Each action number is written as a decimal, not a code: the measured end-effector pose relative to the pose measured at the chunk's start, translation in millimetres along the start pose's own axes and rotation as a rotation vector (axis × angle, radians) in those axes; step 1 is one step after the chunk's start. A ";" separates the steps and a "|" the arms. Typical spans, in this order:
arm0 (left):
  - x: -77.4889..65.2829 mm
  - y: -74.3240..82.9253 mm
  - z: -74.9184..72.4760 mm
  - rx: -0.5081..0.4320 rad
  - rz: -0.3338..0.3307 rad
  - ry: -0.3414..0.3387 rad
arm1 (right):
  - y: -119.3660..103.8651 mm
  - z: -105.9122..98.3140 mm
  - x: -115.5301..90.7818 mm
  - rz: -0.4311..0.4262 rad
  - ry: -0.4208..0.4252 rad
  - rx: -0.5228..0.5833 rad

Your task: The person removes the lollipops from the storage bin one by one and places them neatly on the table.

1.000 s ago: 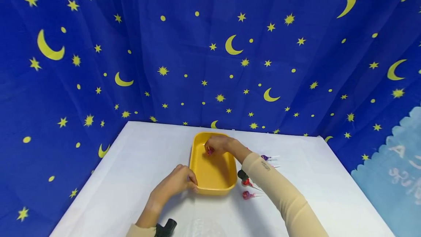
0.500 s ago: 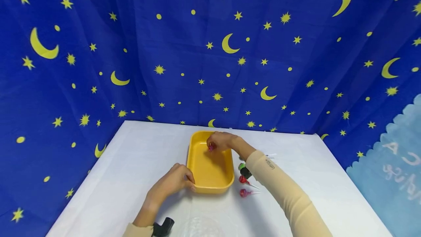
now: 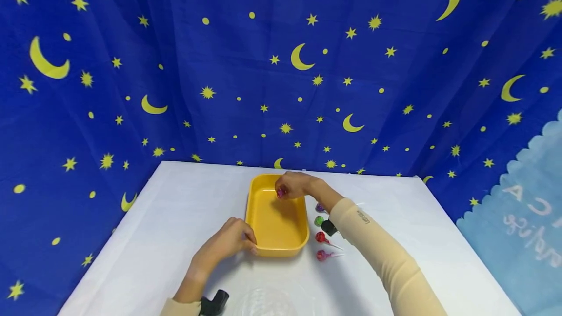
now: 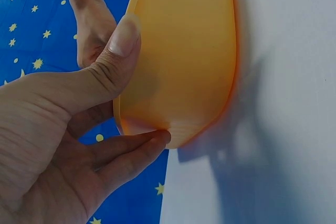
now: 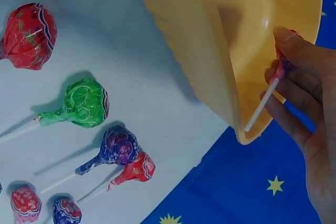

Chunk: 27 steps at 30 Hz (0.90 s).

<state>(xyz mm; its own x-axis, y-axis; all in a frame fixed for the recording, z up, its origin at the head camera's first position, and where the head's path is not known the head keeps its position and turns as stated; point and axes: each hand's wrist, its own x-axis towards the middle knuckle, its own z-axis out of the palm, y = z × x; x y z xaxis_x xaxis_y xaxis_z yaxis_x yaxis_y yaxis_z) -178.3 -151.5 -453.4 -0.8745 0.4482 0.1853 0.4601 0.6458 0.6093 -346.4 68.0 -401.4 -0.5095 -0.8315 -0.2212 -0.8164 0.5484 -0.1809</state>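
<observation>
A yellow plastic tray [image 3: 276,223] stands on the white table, its visible floor bare. At its near left corner my left hand [image 3: 226,242] holds the rim, thumb on one side of the wall and fingers on the other in the left wrist view. My right hand [image 3: 296,185] is over the far right part of the tray. Between its thumb and fingers it pinches a wrapped lollipop [image 5: 283,61] by the candy end, and the white stick points out freely. Right of the tray lie a red lollipop [image 3: 322,237], a green lollipop [image 5: 86,103] and a purple lollipop [image 5: 119,145].
Several more lollipops lie near these, including a pink one [image 5: 25,203] and a dark blue one [image 5: 67,211]. Before the tray is a transparent round object [image 3: 268,302]. A blue star-and-moon curtain [image 3: 246,62] hangs behind the table [image 3: 202,194].
The head view has shifted slightly, so the scene slides left. My right hand still pinches the lollipop over the tray, a little higher in view; my left hand keeps its hold on the corner.
</observation>
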 end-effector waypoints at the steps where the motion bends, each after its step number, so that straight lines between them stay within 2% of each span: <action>1: 0.2 -0.3 0.3 -0.003 0.001 0.000 | 0.2 -0.4 -0.6 -0.001 0.003 -0.005; 8: 1.0 1.1 0.6 -0.010 -0.029 -0.024 | 3.8 -0.8 -6.9 -0.008 0.030 -0.026; 14: 0.9 2.4 -0.2 -0.010 -0.046 -0.021 | 4.9 -3.5 -11.9 -0.016 0.055 -0.006; 21: 1.1 2.0 -0.7 -0.012 -0.045 -0.023 | 6.8 -5.0 -18.2 0.036 0.049 0.055; 27: 0.1 2.1 -0.7 -0.001 -0.051 -0.024 | 8.0 -3.0 -22.6 0.029 0.062 0.069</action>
<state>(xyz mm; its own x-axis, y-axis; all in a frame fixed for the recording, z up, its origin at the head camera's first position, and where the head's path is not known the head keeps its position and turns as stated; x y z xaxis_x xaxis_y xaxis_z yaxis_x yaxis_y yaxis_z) -177.5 -150.6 -451.6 -0.8928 0.4296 0.1356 0.4152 0.6675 0.6181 -342.2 90.9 -395.0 -0.5501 -0.8181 -0.1675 -0.7816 0.5751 -0.2417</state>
